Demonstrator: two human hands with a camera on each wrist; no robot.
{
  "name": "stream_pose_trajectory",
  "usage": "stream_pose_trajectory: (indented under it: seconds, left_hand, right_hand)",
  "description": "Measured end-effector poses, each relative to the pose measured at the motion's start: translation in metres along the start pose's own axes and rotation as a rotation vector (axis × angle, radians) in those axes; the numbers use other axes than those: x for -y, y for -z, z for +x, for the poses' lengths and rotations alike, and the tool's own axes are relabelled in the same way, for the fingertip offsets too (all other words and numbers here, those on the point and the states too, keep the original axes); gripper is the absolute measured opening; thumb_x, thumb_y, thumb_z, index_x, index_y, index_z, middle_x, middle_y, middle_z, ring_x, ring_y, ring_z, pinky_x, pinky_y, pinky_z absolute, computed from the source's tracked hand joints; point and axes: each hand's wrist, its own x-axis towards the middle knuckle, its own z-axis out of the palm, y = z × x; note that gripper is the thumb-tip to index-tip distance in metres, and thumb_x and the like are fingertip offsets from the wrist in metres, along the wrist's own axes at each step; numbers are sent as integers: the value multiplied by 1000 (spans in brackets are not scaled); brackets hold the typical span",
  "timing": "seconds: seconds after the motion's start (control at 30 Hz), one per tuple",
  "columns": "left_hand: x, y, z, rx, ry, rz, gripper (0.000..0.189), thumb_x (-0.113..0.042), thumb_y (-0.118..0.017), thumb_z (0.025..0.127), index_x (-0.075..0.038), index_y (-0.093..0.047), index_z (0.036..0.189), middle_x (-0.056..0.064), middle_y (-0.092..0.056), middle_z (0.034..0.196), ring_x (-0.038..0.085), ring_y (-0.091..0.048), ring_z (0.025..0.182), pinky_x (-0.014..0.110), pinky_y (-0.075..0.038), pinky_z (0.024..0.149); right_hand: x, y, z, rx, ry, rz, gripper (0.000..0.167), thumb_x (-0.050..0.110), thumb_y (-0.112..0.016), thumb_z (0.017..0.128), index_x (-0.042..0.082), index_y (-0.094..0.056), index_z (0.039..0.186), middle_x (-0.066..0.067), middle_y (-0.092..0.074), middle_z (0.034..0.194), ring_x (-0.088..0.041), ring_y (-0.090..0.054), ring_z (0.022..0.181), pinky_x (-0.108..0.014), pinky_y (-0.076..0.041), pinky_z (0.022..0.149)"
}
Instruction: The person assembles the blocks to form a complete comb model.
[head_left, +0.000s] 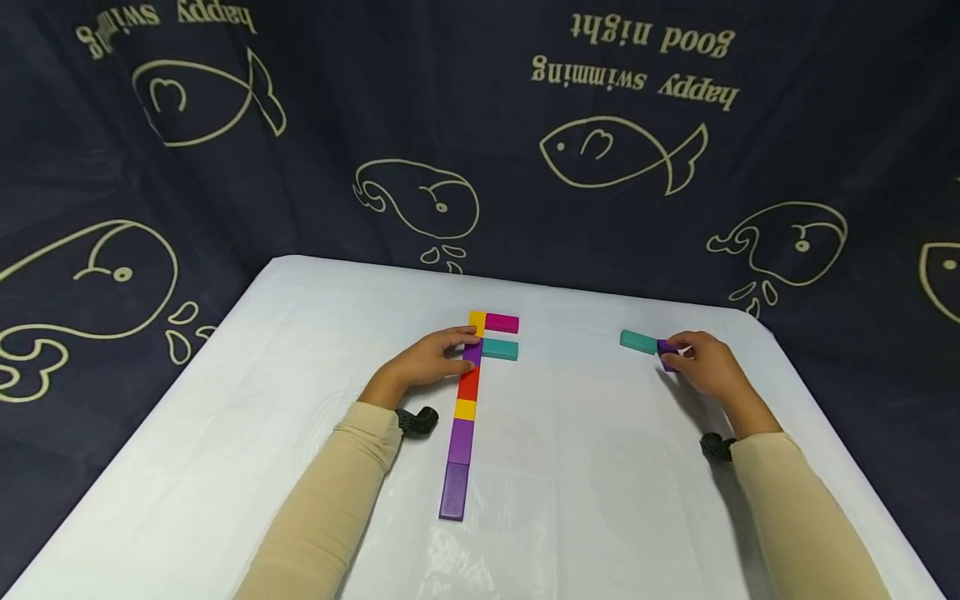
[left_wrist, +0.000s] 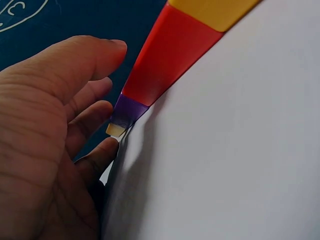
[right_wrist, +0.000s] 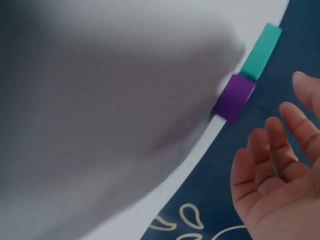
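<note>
A row of coloured blocks runs along the table, with a yellow block (head_left: 465, 409), a red block (head_left: 468, 385) and purple blocks (head_left: 461, 442) end to end. My left hand (head_left: 427, 360) is at the row's far part, its fingers beside an upper purple block (left_wrist: 129, 110). In the left wrist view the thumb stands apart from the blocks. To the right, my right hand (head_left: 705, 364) has thumb and fingers loosely spread at another purple block (right_wrist: 235, 98). The right wrist view shows a gap between those fingers and the block. This purple block meets the end of a teal block (head_left: 638, 342).
A magenta block (head_left: 502, 322) and a second teal block (head_left: 500, 349) stick out rightward from the row's far end. Under everything is a white table (head_left: 570, 500). Dark cloth (head_left: 480, 75) with fish and whale drawings surrounds it.
</note>
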Motion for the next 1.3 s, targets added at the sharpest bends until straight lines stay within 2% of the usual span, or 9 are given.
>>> stream_pose_trajectory:
  seconds: [0.17, 0.37, 0.63, 0.87, 1.07, 1.17, 1.3]
  left_hand:
    - [0, 0, -2, 1, -2, 2, 51, -21, -71, 92, -15, -58, 141, -2, -39, 156, 23, -28, 146, 44, -23, 119]
    - [0, 1, -2, 5, 14, 43, 52, -24, -71, 91, -17, -58, 141, -4, -39, 156, 21, -28, 146, 44, -23, 119]
    - [-1, 1, -2, 16, 5, 62, 51, -22, -71, 91, -15, -59, 140, -3, -38, 156, 22, -27, 146, 44, -23, 119]
    - [0, 0, -1, 14, -2, 69, 51, -21, -72, 91, -15, -59, 140, -2, -38, 156, 23, -27, 147, 44, -23, 119]
    - [1, 0, -1, 15, 0, 70, 51, -21, -72, 90, -14, -59, 139, -2, -38, 156, 24, -27, 146, 45, -23, 119]
    - [2, 0, 0, 14, 1, 69, 51, -21, -72, 90, -14, -60, 139, -3, -38, 156, 23, -27, 146, 45, -23, 119]
    - [3, -1, 0, 11, 4, 64, 51, -22, -73, 90, -15, -60, 139, -4, -38, 156, 22, -27, 146, 44, -24, 118]
  right_hand:
    - [-10, 2, 3, 31, -51, -7, 43, 23, -64, 97, -8, -56, 125, -31, -54, 122, -43, -53, 105, -57, -49, 87]
    - [-14, 2, 11, 67, -94, -9, 52, 27, -62, 97, -11, -50, 130, -35, -51, 126, -48, -52, 111, -62, -45, 94]
    - [-17, -2, 20, 137, -141, -30, 57, 27, -63, 96, -14, -46, 131, -35, -53, 122, -44, -52, 106, -62, -41, 98]
    - [-19, -3, 22, 143, -170, -24, 57, 27, -62, 96, -13, -44, 133, -35, -53, 123, -44, -52, 107, -61, -41, 98]
    - [-20, -1, 19, 134, -228, -11, 56, 23, -62, 96, -13, -44, 134, -35, -51, 126, -47, -49, 112, -63, -40, 100]
    - [-19, 0, 18, 112, -219, -3, 52, 21, -62, 95, -12, -46, 132, -33, -52, 126, -46, -49, 111, -62, -41, 98]
    - [-13, 1, 16, 96, -162, 10, 49, 18, -62, 94, -10, -48, 132, -32, -53, 125, -44, -50, 108, -60, -43, 93]
